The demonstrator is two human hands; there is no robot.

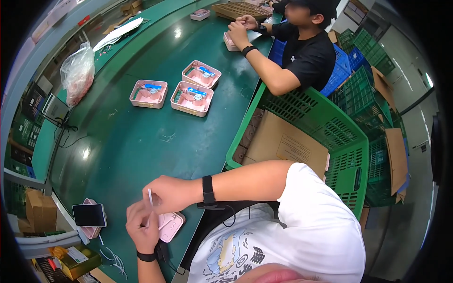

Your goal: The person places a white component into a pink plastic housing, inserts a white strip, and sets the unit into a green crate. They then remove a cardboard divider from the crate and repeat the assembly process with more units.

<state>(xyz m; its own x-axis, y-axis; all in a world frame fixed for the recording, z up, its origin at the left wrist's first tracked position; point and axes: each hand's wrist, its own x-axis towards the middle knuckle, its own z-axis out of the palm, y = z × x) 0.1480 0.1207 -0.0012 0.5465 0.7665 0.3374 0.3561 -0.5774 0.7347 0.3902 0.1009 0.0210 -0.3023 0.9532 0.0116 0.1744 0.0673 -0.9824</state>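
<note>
My right hand (172,192) reaches across from the right, its fingers curled close together. At its fingertips shows a thin white strip (150,195), which the hand seems to pinch. Just below it, my left hand (141,227) is closed, fingers bent towards the right hand. What the left fingers grip is hidden. Beside the left hand, a pink plastic piece with rounded corners (171,229) lies at the table's near edge, partly covered by the hands.
Three pink trays (192,108) with blue parts and wires stand mid-table. A phone (89,215) rests at left, near white strips (113,262). A green crate (347,137) holding cardboard stands right. A co-worker (302,52) handles a pink tray farther along. A plastic bag (78,75) lies far left.
</note>
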